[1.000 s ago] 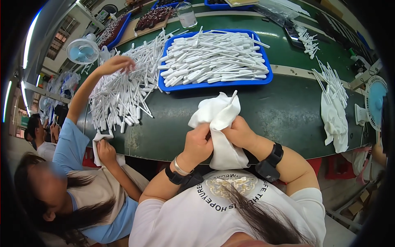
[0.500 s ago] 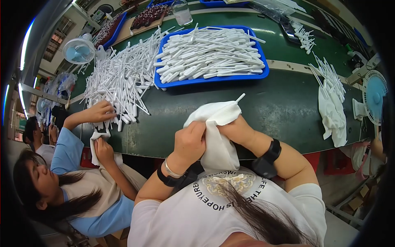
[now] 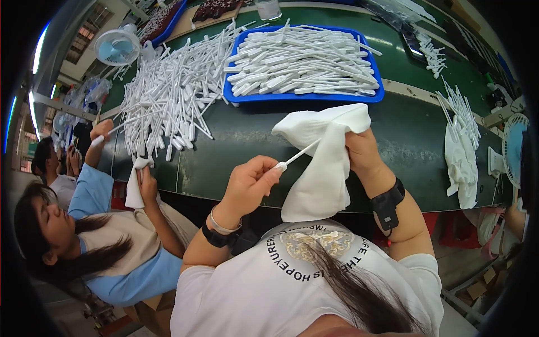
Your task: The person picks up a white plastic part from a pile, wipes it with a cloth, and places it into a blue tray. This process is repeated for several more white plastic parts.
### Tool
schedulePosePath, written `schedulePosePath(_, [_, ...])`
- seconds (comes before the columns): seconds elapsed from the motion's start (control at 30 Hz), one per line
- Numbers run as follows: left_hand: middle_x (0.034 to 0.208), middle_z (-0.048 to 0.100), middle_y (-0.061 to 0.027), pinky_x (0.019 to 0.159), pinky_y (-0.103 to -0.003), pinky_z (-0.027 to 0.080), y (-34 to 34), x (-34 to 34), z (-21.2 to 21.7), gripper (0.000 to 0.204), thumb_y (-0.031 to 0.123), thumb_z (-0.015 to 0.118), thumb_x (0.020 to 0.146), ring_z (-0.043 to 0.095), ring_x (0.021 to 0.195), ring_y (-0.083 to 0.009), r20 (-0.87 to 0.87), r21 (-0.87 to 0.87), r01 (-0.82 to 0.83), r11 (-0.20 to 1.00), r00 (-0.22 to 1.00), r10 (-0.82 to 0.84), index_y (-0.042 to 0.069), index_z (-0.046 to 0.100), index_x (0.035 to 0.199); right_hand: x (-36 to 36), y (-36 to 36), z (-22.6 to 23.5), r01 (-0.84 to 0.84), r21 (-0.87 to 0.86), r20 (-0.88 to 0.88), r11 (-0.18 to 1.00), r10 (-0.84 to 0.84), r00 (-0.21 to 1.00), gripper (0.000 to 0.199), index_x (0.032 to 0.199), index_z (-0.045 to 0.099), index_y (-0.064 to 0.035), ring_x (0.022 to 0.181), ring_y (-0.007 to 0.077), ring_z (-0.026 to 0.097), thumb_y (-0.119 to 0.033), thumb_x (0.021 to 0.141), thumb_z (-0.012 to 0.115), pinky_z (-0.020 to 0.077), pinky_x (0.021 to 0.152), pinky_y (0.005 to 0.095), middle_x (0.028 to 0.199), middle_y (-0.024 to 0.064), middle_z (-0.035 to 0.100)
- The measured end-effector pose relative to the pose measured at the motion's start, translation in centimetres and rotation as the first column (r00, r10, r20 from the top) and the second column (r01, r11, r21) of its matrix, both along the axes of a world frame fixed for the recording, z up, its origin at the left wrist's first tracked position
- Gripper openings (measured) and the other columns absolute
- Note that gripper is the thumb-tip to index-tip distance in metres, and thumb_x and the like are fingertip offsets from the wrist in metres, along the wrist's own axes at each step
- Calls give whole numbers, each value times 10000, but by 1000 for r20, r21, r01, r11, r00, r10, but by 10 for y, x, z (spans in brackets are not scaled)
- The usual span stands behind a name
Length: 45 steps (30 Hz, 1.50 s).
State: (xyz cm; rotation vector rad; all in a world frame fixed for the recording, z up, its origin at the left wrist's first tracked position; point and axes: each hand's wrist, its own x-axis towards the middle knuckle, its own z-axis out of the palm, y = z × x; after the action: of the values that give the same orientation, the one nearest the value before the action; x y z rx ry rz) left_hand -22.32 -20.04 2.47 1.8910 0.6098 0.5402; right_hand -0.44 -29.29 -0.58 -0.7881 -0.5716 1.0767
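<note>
My left hand (image 3: 246,186) pinches the wider end of a white plastic stick (image 3: 301,151) between thumb and fingers. From there its thin stem slants up to the right and passes behind a fold of a white cloth (image 3: 319,182). On the other side, my right hand (image 3: 364,150) grips the bunched cloth, whose lower part hangs over the table's front edge. Whether the stem's hidden end touches the right fingers I cannot tell. Beyond both hands, a blue tray (image 3: 306,98) holds a heap of similar white sticks (image 3: 303,62).
Loose sticks (image 3: 168,95) are piled left of the tray. At the left, a co-worker (image 3: 95,224) holds a stick and a cloth. Another cloth (image 3: 460,165) with sticks lies at the right, near a fan (image 3: 515,149). A clear jar (image 3: 268,9) stands behind the tray.
My hands have moved apart, the right one to the right with the cloth. The stick's stem now shows between them. The co-worker's farther hand has lifted a stick from the pile.
</note>
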Motion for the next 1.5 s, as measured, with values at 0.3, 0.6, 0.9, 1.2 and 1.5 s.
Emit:
schedulePosePath(0.3, [579,508,-40,357,-173,295,20,-17,-9,219,192,474,876,382,396,-63,143,-796,183,577,983,-114,-15,540,847,8,-8,-3,54,162,741,985,-158,652,356,1132,459,-19,978,203,536,-23,784,531,447,837,326,1101,113,527])
schedulePosePath(0.6, [576,491,-64,357,-184,303,21,-22,-17,253,190,413,897,355,368,-77,281,-907,284,310,958,-55,-42,504,850,19,-3,0,-109,-54,108,993,114,988,336,1098,499,2,961,166,535,-71,775,560,412,862,309,1066,89,554])
schedulePosePath(0.9, [646,526,-71,393,-177,319,0,1,-19,205,190,437,895,400,427,-82,172,-780,116,615,985,32,2,515,866,-16,2,0,-310,-202,257,929,356,899,306,1101,511,-2,905,120,540,-60,802,536,439,786,269,1021,54,570])
schedulePosePath(1.2, [679,551,-59,418,-169,351,-14,22,-21,175,168,446,892,437,445,-82,179,-791,159,591,983,-25,11,521,875,-33,1,2,-279,-229,398,933,351,847,265,1071,541,-22,886,104,531,-71,811,531,439,772,265,998,34,575])
schedulePosePath(1.5, [678,545,-12,441,-171,341,16,27,10,174,136,503,866,418,476,-53,-1,49,-75,996,997,75,-2,561,953,-32,2,2,-205,-265,329,942,288,899,245,1045,537,-13,833,100,533,-124,830,505,439,736,254,943,31,575])
